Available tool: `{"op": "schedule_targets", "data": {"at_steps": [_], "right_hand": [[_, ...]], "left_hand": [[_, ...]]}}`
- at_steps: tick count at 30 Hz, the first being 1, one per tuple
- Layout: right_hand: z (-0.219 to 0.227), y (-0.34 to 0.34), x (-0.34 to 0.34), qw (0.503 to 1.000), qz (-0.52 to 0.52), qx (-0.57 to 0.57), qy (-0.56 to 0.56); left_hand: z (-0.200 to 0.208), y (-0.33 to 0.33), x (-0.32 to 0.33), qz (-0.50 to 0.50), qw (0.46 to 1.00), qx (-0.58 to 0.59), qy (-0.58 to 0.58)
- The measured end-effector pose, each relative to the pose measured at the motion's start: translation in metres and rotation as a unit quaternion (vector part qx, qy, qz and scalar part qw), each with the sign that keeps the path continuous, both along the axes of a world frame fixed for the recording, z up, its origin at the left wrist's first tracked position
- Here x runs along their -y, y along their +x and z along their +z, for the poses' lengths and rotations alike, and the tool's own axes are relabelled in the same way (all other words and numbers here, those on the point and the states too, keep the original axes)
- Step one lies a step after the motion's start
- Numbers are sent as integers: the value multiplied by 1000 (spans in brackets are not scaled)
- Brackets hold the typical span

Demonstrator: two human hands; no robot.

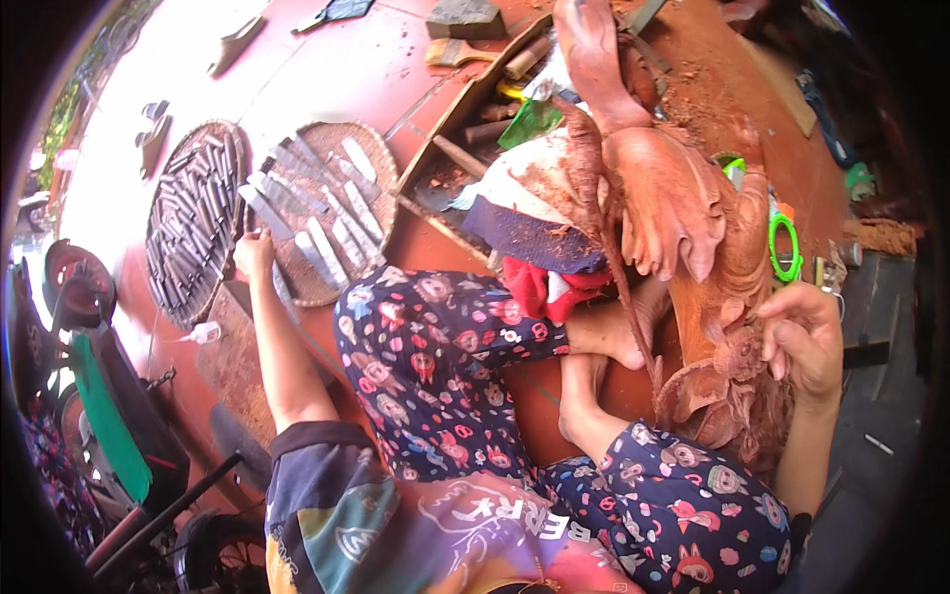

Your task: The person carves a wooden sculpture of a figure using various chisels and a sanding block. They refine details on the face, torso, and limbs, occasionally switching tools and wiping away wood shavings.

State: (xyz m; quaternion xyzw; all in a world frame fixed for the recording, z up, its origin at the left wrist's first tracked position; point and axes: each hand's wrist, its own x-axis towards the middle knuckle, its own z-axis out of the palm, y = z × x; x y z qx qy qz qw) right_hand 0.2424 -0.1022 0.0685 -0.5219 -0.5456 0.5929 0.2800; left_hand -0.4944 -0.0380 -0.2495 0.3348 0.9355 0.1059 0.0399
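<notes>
My left hand (254, 253) reaches out to the gap between two round woven trays, its fingers closed; what they hold, if anything, is too small to tell. The left tray (234, 126) is heaped with dark rod-shaped carving tools (193, 223). On the right tray (388, 148) lie flat pale metal blades (327, 249), spread loosely. My right hand (804, 337) hovers beside the lower end of a reddish wood carving (653, 188), fingers bent and apart, with nothing seen in them. The carving stands close by my bare feet, its surface cut into flowing shapes.
A wooden box (421, 158) with handled tools and cloths stands behind my knee. Past it lie a brush (457, 52) and a dark block (465, 18). A small white bottle (206, 333) is near my left forearm. A motorbike (119, 416) stands at the left. A green ring (784, 247) sits by the carving.
</notes>
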Motion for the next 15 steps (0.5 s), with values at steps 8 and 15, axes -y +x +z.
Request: {"op": "schedule_targets", "data": {"at_steps": [8,15], "right_hand": [[-4,22,17,995,-20,45,81],[6,1,-4,997,43,6,65]], "left_hand": [[0,-1,15,-33,985,-79,-147],[-29,-66,53,-51,990,24,-129]]}}
